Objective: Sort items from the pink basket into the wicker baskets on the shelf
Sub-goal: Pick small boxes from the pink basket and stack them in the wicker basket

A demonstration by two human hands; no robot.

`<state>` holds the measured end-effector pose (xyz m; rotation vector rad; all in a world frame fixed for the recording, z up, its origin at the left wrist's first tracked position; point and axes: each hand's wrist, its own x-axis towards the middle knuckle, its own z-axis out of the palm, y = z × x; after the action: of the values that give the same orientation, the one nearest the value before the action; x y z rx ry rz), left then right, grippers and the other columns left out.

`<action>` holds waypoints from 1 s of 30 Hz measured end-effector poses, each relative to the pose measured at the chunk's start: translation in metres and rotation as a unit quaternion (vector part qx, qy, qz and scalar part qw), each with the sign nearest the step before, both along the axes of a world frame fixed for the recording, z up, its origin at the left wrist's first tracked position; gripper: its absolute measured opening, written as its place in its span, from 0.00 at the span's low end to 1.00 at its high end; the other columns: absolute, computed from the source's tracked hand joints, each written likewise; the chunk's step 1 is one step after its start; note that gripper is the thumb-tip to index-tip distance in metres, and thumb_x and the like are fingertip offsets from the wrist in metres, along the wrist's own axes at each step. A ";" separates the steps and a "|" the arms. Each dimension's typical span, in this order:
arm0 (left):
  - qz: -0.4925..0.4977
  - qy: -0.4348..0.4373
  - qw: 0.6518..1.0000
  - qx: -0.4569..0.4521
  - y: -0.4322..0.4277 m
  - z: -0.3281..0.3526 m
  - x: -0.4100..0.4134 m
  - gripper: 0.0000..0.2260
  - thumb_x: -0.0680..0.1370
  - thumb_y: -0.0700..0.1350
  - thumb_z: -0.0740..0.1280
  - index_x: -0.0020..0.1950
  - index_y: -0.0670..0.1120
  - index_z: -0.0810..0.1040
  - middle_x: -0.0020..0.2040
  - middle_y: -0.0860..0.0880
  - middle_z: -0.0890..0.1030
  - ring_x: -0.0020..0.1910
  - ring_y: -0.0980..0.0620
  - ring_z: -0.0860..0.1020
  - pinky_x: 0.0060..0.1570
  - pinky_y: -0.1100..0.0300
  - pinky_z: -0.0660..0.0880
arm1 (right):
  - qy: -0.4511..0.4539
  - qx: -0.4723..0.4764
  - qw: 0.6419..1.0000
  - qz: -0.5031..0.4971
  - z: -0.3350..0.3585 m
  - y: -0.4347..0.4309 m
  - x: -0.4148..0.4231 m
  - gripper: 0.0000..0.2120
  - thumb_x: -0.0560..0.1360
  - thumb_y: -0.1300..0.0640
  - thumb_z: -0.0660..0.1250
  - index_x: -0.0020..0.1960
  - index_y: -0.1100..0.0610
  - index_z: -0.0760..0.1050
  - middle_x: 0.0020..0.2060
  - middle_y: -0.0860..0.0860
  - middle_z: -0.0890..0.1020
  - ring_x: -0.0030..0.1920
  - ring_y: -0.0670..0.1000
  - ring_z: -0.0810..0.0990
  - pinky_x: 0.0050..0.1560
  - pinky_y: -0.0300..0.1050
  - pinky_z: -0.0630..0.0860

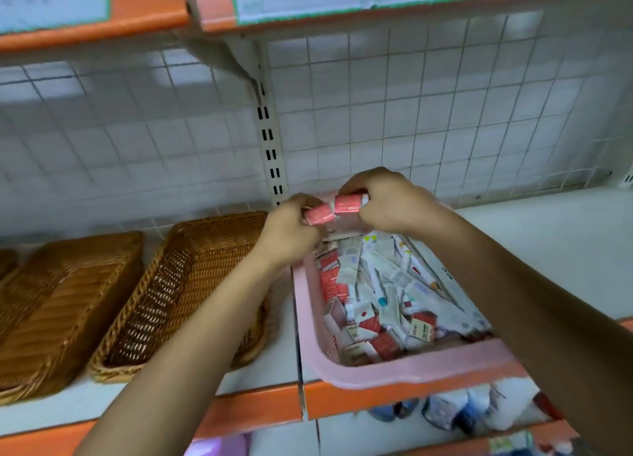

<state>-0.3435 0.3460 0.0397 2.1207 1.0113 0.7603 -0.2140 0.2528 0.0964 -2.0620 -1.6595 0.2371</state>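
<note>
Holding stock above the far end of the pink basket (411, 366) on the white shelf (548, 243).
Gripping one pink packet (320, 214) in the curled left hand (291, 231) and a second packet (347, 203) in the curled right hand (390, 203), ends nearly touching, just right of the wicker basket (178, 284).

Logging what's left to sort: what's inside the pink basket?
Jumbled small red-and-white boxes and long white packets fill the pink basket. Its far end is hidden behind the left hand and right hand, which grip pink boxes. Lower layers are buried.
</note>
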 end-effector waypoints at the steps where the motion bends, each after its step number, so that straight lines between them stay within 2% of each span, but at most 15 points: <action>1: 0.000 -0.030 0.999 -0.039 -0.004 0.001 -0.008 0.16 0.68 0.39 0.72 0.54 0.48 0.77 0.49 0.47 0.81 0.49 0.45 0.81 0.52 0.47 0.78 | 0.011 0.011 1.000 0.001 0.000 -0.003 -0.007 0.19 0.72 0.64 0.64 0.61 0.51 0.77 0.56 0.48 0.80 0.53 0.50 0.77 0.36 0.31 0.69; 3: 0.001 -0.062 0.995 -0.081 -0.010 0.002 -0.026 0.17 0.65 0.40 0.71 0.52 0.48 0.77 0.47 0.46 0.82 0.47 0.45 0.81 0.51 0.46 0.79 | 0.057 0.035 0.998 0.023 -0.002 -0.006 -0.021 0.17 0.72 0.64 0.67 0.59 0.50 0.79 0.54 0.48 0.82 0.50 0.49 0.79 0.42 0.37 0.76; 5: -0.006 -0.087 0.991 -0.105 -0.017 0.003 -0.046 0.15 0.67 0.38 0.71 0.52 0.46 0.77 0.45 0.47 0.82 0.43 0.47 0.80 0.46 0.51 0.79 | 0.111 0.036 0.992 0.040 -0.005 -0.009 -0.037 0.18 0.71 0.65 0.69 0.59 0.50 0.79 0.51 0.47 0.83 0.47 0.50 0.81 0.48 0.46 0.79; 8: -0.027 -0.135 0.981 -0.139 -0.028 0.008 -0.081 0.16 0.72 0.28 0.66 0.56 0.42 0.78 0.42 0.48 0.79 0.37 0.53 0.75 0.38 0.59 0.74 | 0.142 0.047 0.987 0.055 -0.009 -0.011 -0.063 0.19 0.70 0.68 0.67 0.54 0.48 0.81 0.44 0.49 0.84 0.42 0.51 0.82 0.46 0.52 0.80; 10: -0.033 -0.141 0.977 -0.156 -0.034 0.011 -0.109 0.18 0.73 0.26 0.63 0.58 0.42 0.78 0.41 0.47 0.78 0.36 0.54 0.75 0.36 0.63 0.74 | 0.168 0.052 0.983 0.059 -0.012 -0.008 -0.085 0.20 0.68 0.70 0.66 0.53 0.49 0.81 0.39 0.54 0.84 0.36 0.53 0.82 0.43 0.55 0.79; 12: -0.034 -0.134 0.976 -0.167 -0.037 0.011 -0.140 0.17 0.73 0.28 0.65 0.57 0.44 0.79 0.42 0.48 0.79 0.38 0.55 0.77 0.40 0.62 0.76 | 0.195 0.041 0.978 0.067 -0.015 -0.006 -0.112 0.21 0.68 0.71 0.66 0.54 0.51 0.80 0.37 0.56 0.84 0.35 0.52 0.82 0.44 0.55 0.80; 15: -0.010 -0.116 0.980 -0.160 -0.037 0.007 -0.186 0.16 0.71 0.30 0.70 0.54 0.46 0.79 0.44 0.51 0.79 0.42 0.57 0.76 0.47 0.62 0.75 | 0.237 0.034 0.966 0.102 -0.023 -0.003 -0.157 0.18 0.70 0.70 0.67 0.50 0.48 0.80 0.37 0.50 0.83 0.36 0.49 0.81 0.47 0.51 0.79; 18: 0.026 -0.099 0.984 -0.144 -0.037 0.002 -0.229 0.13 0.70 0.32 0.73 0.49 0.45 0.78 0.42 0.50 0.78 0.38 0.57 0.74 0.41 0.63 0.72 | 0.282 0.022 0.951 0.122 -0.030 -0.002 -0.202 0.13 0.75 0.65 0.66 0.55 0.50 0.79 0.38 0.49 0.82 0.38 0.50 0.81 0.48 0.46 0.79; 20: 0.045 -0.088 0.985 -0.144 -0.038 -0.002 -0.257 0.10 0.71 0.34 0.73 0.46 0.47 0.77 0.38 0.49 0.77 0.32 0.57 0.73 0.34 0.65 0.71 | 0.322 0.014 0.938 0.127 -0.034 0.000 -0.231 0.12 0.78 0.63 0.64 0.58 0.53 0.78 0.42 0.50 0.82 0.40 0.49 0.82 0.50 0.44 0.81; 22: 0.065 -0.083 0.985 -0.140 -0.039 -0.007 -0.285 0.09 0.71 0.36 0.73 0.44 0.48 0.77 0.37 0.49 0.77 0.31 0.56 0.73 0.35 0.62 0.72 | 0.364 0.008 0.921 0.136 -0.040 0.004 -0.259 0.10 0.79 0.61 0.62 0.53 0.51 0.79 0.46 0.48 0.81 0.40 0.46 0.80 0.49 0.43 0.80; 26: 0.101 -0.074 0.986 -0.111 -0.038 -0.017 -0.341 0.10 0.68 0.40 0.76 0.41 0.50 0.77 0.36 0.52 0.78 0.36 0.53 0.75 0.47 0.52 0.77 | 0.448 0.029 0.882 0.141 -0.052 0.014 -0.311 0.13 0.79 0.62 0.62 0.41 0.49 0.79 0.43 0.48 0.80 0.41 0.47 0.79 0.50 0.45 0.78; 27: 0.104 -0.063 0.987 -0.106 -0.037 -0.018 -0.354 0.10 0.68 0.39 0.76 0.42 0.50 0.77 0.36 0.52 0.78 0.37 0.53 0.75 0.48 0.52 0.77 | 0.462 0.038 0.876 0.136 -0.055 0.016 -0.323 0.13 0.78 0.64 0.63 0.40 0.50 0.80 0.42 0.50 0.79 0.42 0.48 0.79 0.50 0.46 0.78; 30: 0.102 -0.003 0.992 -0.073 -0.035 -0.020 -0.387 0.09 0.70 0.40 0.74 0.45 0.50 0.77 0.38 0.53 0.78 0.37 0.55 0.75 0.46 0.55 0.75 | 0.485 0.046 0.862 0.138 -0.064 0.025 -0.353 0.14 0.74 0.70 0.65 0.39 0.53 0.79 0.40 0.52 0.79 0.41 0.48 0.78 0.44 0.39 0.78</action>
<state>-0.7307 0.3108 0.0197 1.9087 1.2549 0.7645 -0.5673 0.2777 0.0327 -1.2280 -1.2313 1.0669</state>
